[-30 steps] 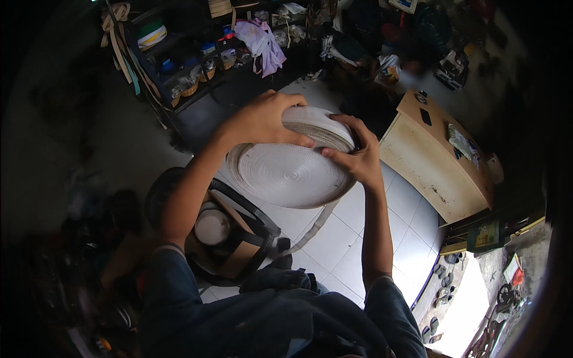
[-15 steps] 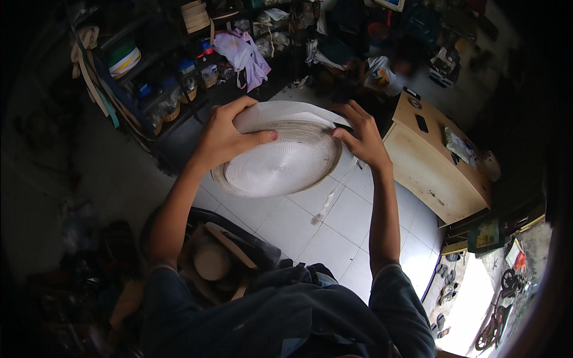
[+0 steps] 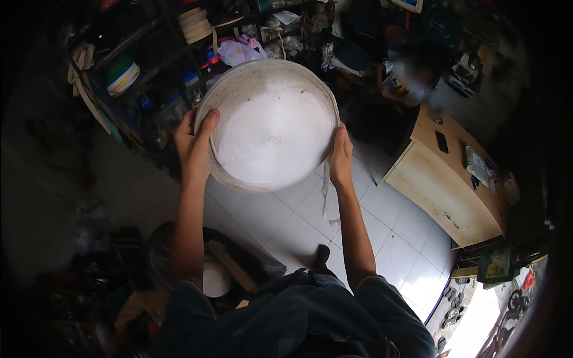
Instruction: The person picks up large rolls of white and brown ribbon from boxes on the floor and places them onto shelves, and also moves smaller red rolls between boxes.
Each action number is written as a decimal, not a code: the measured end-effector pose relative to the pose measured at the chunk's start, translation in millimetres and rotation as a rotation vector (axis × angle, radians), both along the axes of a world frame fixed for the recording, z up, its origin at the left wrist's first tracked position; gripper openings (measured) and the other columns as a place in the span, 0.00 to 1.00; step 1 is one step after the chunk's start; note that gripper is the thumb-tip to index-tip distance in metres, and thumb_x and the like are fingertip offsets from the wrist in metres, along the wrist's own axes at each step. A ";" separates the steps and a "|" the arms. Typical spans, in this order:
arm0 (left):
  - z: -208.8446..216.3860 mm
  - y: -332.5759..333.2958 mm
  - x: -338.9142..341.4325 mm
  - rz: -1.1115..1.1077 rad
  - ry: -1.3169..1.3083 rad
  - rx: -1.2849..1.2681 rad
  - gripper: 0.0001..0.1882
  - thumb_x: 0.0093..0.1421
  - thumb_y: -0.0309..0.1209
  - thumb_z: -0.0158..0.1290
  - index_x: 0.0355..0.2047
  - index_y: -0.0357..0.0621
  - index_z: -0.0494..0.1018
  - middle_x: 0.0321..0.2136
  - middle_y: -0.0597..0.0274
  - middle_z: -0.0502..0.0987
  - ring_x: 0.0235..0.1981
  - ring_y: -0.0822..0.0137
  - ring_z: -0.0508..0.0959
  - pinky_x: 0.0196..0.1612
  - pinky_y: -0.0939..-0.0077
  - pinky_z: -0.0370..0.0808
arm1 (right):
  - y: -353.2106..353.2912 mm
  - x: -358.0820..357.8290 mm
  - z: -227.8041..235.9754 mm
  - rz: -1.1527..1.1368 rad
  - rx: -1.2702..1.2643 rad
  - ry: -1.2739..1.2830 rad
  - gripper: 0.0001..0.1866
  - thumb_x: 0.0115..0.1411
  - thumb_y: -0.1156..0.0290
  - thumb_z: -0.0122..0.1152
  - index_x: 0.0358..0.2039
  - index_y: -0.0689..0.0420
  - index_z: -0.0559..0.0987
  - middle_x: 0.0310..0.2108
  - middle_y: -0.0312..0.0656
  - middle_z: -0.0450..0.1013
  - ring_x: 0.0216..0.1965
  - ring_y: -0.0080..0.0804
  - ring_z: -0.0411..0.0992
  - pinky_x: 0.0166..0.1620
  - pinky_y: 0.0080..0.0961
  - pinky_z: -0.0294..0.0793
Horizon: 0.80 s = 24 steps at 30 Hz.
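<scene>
A large flat roll of white webbing strap [image 3: 271, 128] is held up in front of me, its round face turned toward me. The wound edges look greyish near the rim. My left hand [image 3: 196, 143] grips the left rim, with the thumb on the face and the fingers behind. At the right rim my right hand [image 3: 341, 156] is closed on the roll, its fingers mostly hidden behind the edge. From the right side a loose strap end [image 3: 326, 194] dangles over the floor.
To the right stands a wooden desk [image 3: 447, 200] bearing a phone [image 3: 441, 142]. Cluttered shelves hold strap rolls [image 3: 123, 77] at the back left. A dark container [image 3: 161, 253] with a pale round roll [image 3: 216, 279] is near my left side. A person sits at the back.
The roll has been raised and tilted, so its full face now shows. My right hand has moved from the top edge down to the right rim; my left has shifted left and down.
</scene>
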State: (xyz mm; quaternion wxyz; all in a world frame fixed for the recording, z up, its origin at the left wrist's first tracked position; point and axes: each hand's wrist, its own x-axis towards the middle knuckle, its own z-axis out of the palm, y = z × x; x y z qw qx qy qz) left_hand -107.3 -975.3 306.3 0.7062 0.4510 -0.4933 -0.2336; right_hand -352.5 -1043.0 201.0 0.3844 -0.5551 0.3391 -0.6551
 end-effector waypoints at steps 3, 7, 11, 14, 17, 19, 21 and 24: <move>-7.6 -32.8 -20.8 0.075 0.194 -0.025 0.21 0.56 0.37 0.57 0.43 0.31 0.71 0.40 0.54 0.75 0.39 0.67 0.75 0.44 0.76 0.71 | -28.2 0.1 0.4 0.043 0.098 -0.087 0.26 0.69 0.55 0.33 0.52 0.64 0.67 0.46 0.46 0.68 0.49 0.31 0.62 0.56 0.26 0.56; -20.2 -80.6 -67.4 0.138 0.410 -0.151 0.21 0.58 0.37 0.55 0.45 0.33 0.69 0.42 0.55 0.73 0.43 0.66 0.73 0.46 0.74 0.71 | -66.5 -7.5 -0.3 0.175 0.229 -0.297 0.26 0.69 0.54 0.34 0.56 0.62 0.63 0.51 0.45 0.63 0.53 0.29 0.59 0.58 0.26 0.54; -30.7 -111.0 -107.4 0.276 0.575 -0.196 0.28 0.58 0.44 0.54 0.50 0.36 0.65 0.49 0.50 0.68 0.49 0.60 0.70 0.49 0.67 0.71 | -89.6 1.4 12.3 0.297 0.269 -0.458 0.29 0.67 0.54 0.38 0.62 0.59 0.52 0.60 0.49 0.53 0.61 0.35 0.51 0.63 0.32 0.49; -42.7 -131.2 -126.7 0.343 0.624 -0.201 0.29 0.58 0.47 0.53 0.50 0.37 0.62 0.50 0.49 0.65 0.51 0.58 0.68 0.50 0.65 0.70 | -111.3 13.6 9.8 0.216 0.278 -0.494 0.34 0.64 0.54 0.46 0.64 0.54 0.47 0.62 0.51 0.48 0.63 0.42 0.49 0.63 0.38 0.49; -44.9 -141.0 -141.9 0.394 0.597 -0.200 0.30 0.59 0.47 0.51 0.52 0.38 0.57 0.52 0.47 0.61 0.53 0.57 0.66 0.52 0.65 0.68 | -141.9 16.4 1.6 0.254 0.219 -0.518 0.37 0.62 0.57 0.53 0.64 0.53 0.46 0.62 0.54 0.48 0.62 0.45 0.50 0.61 0.42 0.55; -50.6 -152.1 -136.0 0.368 0.587 -0.207 0.30 0.59 0.46 0.51 0.53 0.39 0.56 0.53 0.47 0.60 0.54 0.57 0.64 0.55 0.64 0.64 | -159.7 18.0 5.7 0.319 0.224 -0.579 0.37 0.61 0.60 0.54 0.64 0.55 0.46 0.61 0.52 0.49 0.62 0.43 0.50 0.61 0.39 0.53; -55.0 -159.5 -126.9 0.330 0.559 -0.184 0.29 0.60 0.44 0.49 0.54 0.39 0.56 0.54 0.48 0.60 0.56 0.57 0.62 0.57 0.63 0.60 | -175.6 21.2 12.7 0.340 0.235 -0.616 0.37 0.60 0.63 0.55 0.64 0.58 0.48 0.61 0.52 0.51 0.60 0.41 0.54 0.60 0.36 0.55; -60.0 -173.6 -94.7 0.201 0.493 -0.145 0.28 0.60 0.43 0.47 0.55 0.40 0.56 0.54 0.50 0.60 0.58 0.59 0.60 0.60 0.64 0.55 | -215.3 22.1 17.7 0.347 0.102 -0.514 0.37 0.60 0.64 0.56 0.63 0.61 0.51 0.60 0.53 0.53 0.58 0.41 0.57 0.59 0.34 0.58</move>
